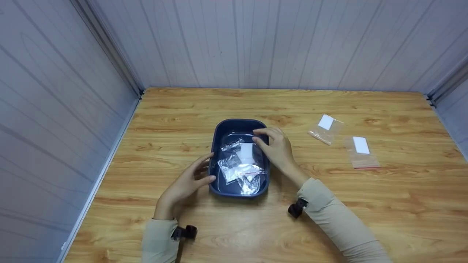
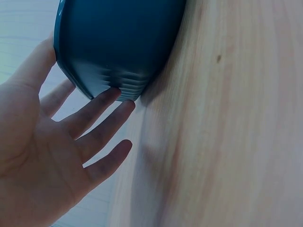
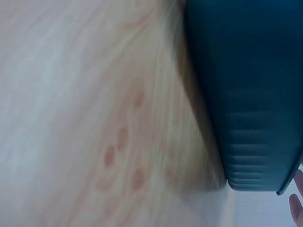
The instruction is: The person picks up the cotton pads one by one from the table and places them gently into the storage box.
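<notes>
A dark blue rectangular bin stands on the table with several clear zip bags piled inside. One bag in it carries a white panel. My left hand is at the bin's left side, thumb at the rim; in the left wrist view, its fingers spread loosely along the ribbed outer wall. Over the right rim, my right hand reaches with thumb and forefinger apart and nothing visible between them. Only its fingertips show in the right wrist view, beside the bin's edge.
Two clear zip bags with white panels lie on the table right of the bin, one farther back and one nearer. Pale panel walls border the wooden table at the back and sides.
</notes>
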{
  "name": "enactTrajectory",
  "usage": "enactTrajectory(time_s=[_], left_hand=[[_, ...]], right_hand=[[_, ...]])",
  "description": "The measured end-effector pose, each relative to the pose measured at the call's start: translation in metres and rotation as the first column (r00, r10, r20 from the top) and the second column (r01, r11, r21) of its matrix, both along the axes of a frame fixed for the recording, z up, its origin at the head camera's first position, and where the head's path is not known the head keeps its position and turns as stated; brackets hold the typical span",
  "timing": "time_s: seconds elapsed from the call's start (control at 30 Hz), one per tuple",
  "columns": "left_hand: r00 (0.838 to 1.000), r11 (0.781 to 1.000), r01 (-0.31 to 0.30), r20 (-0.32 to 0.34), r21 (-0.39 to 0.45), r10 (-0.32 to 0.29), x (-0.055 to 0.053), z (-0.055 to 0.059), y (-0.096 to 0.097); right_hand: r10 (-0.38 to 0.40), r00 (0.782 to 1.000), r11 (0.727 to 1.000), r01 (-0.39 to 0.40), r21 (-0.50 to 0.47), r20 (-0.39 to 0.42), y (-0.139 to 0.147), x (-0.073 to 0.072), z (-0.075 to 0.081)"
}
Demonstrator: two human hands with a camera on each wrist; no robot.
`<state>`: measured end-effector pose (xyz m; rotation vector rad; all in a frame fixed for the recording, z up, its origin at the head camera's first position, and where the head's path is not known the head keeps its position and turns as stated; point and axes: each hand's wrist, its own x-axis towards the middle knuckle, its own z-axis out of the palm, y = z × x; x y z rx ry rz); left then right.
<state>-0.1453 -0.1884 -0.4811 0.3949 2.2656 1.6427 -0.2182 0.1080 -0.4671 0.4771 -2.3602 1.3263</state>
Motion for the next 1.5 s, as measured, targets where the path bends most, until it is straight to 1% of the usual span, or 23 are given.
enactTrajectory(time_s=[0.5,0.73,1.03,1.3,1.37,1.5], left_hand=[[1.000,1.000,0.003,-0.007,0.005,-0.003,-0.002,-0.001,0.000],[0.999,1.000,0.016,-0.033,0.019,-0.015,-0.001,-0.001,-0.001],[1.000,1.000,0.014,-0.024,0.006,-0.014,-0.001,0.000,-0.001],[1.000,1.000,0.003,-0.012,-0.009,-0.003,0.000,-0.001,0.000],[1.000,1.000,-0.003,-0.006,-0.010,0.003,0.000,0.000,0.000],[1.000,1.000,0.004,-0.014,-0.006,-0.004,-0.001,0.000,0.000]], right_hand=[[-0.022,1.000,1.000,0.022,-0.020,0.020,0.015,-0.001,0.002],[-0.024,1.000,0.999,0.023,-0.031,-0.008,0.025,-0.003,0.000],[-0.041,0.999,0.997,0.042,-0.069,0.006,0.037,-0.003,-0.001],[-0.031,0.999,0.995,0.035,-0.096,0.042,0.047,-0.002,0.000],[-0.031,0.998,0.995,0.036,-0.095,0.049,0.050,-0.003,0.000],[-0.034,0.998,0.996,0.038,-0.085,0.052,0.056,-0.003,-0.001]])
